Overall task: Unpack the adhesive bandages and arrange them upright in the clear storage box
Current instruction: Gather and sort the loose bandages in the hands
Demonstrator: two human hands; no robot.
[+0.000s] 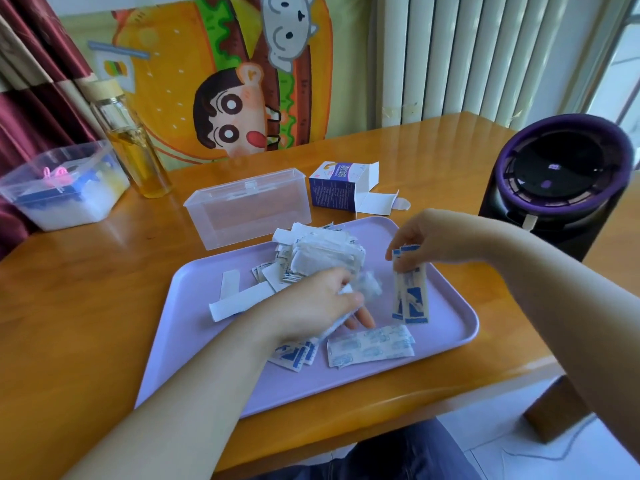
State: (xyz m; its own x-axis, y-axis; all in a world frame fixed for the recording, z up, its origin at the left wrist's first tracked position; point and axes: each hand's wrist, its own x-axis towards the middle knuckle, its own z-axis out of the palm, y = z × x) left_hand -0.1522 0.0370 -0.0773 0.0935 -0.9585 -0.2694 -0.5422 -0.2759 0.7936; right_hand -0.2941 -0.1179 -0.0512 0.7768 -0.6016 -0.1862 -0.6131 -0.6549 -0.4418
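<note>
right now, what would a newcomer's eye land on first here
First the lilac tray in the middle of the table, with a pile of wrapped bandages heaped toward its far side. Over its right part the right hand pinches two blue-printed bandage strips by their tops, while the left hand grips a crumpled wrapper beside the pile. Behind the tray stands the clear storage box, lid shut.

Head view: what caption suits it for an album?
Right hand holds wrapped blue bandages over a lilac plastic tray; left hand grips crumpled clear wrapping; clear plastic storage box behind.
</note>
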